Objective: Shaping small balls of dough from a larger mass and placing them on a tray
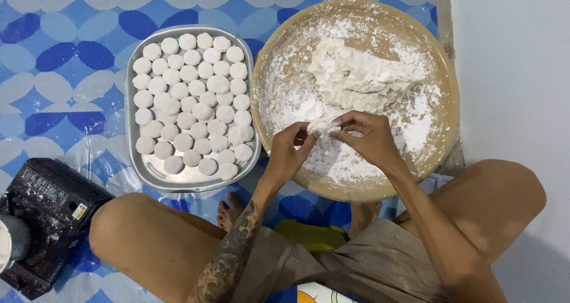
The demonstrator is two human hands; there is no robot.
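A round tan basin (448, 89) dusted with white flour holds a large lump of dough (356, 74). My left hand (290, 151) and my right hand (365, 136) meet over the basin's near side, both pinching a small piece of dough (320, 126) between their fingertips. To the left, a metal tray (133, 154) is filled with several rows of small white dough balls (193, 101).
A black floured machine (44, 217) sits at the lower left on the blue patterned floor covering (59, 59). My bent knees and bare feet frame the basin's near edge. A white wall (516, 71) runs along the right side.
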